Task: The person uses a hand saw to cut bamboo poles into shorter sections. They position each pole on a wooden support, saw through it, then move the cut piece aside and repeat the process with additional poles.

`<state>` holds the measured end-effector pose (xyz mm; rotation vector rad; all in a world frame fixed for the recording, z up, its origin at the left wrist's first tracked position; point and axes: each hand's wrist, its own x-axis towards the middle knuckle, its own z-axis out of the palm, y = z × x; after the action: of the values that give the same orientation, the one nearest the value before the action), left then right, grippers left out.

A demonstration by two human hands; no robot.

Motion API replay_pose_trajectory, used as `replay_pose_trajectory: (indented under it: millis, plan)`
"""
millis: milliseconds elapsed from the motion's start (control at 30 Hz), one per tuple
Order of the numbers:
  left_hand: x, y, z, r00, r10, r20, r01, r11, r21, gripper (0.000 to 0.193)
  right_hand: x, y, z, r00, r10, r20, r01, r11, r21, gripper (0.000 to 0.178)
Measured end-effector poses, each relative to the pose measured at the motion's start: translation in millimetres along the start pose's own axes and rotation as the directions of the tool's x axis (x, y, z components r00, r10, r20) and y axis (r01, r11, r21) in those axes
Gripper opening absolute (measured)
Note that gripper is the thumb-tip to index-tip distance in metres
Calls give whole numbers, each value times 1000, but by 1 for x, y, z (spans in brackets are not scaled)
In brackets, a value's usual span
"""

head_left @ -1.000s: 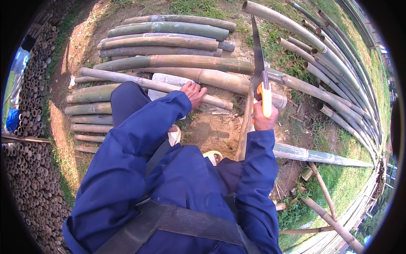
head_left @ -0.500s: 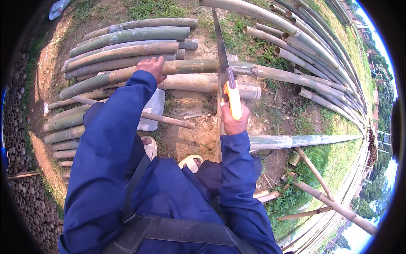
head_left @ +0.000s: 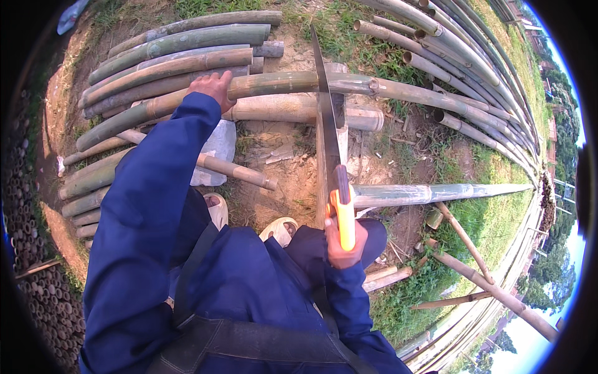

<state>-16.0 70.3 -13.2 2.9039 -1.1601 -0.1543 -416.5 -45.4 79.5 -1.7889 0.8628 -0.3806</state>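
A long bamboo pole (head_left: 274,83) lies crosswise in front of me, over a thicker pale bamboo log (head_left: 274,108). My left hand (head_left: 213,89) is wrapped over the pole and grips it left of the saw. In my right hand (head_left: 346,244) is the yellow and orange handle of a handsaw (head_left: 328,118). The saw's blade crosses the pole, its tip beyond the far side and its handle close to my right knee. Whether the teeth have cut into the bamboo I cannot tell. A wooden post or board (head_left: 322,187) runs beneath the blade.
Cut bamboo lengths (head_left: 180,42) lie stacked at the far left, with more (head_left: 87,199) nearer. Long poles (head_left: 461,68) fan out at the right. Another pole (head_left: 430,194) reaches right from beside my right hand. A thin stick (head_left: 237,171) lies by a pale plastic bag (head_left: 219,149).
My right hand has drawn the saw back toward my body, so more blade shows on the near side of the pole. My left hand still holds the pole.
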Motion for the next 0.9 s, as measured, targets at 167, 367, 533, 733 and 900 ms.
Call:
replay_pose_trajectory:
  millis: [167, 367, 533, 733, 900]
  plan:
    - [10, 1, -4, 1000, 1, 4, -1, 1000, -10, 63, 142, -1, 36, 984, -174, 30, 171, 982, 74, 11]
    - [3, -12, 0, 1000, -10, 12, 10, 1000, -6, 64, -10, -14, -8, 998, -32, 47, 35, 997, -67, 18]
    - [1, -5, 0, 1000, -26, 9, 26, 1000, -2, 60, -19, -17, -22, 999, -5, 34, 7, 998, -68, 25]
    - [18, -1, -5, 999, 10, 40, -9, 1000, -6, 60, 126, -5, 41, 986, -169, 17, 165, 978, 126, 11]
    - [10, -9, -3, 998, -20, 55, 19, 1000, 10, 66, -4, 7, -12, 999, 13, 45, -12, 1000, -22, 20]
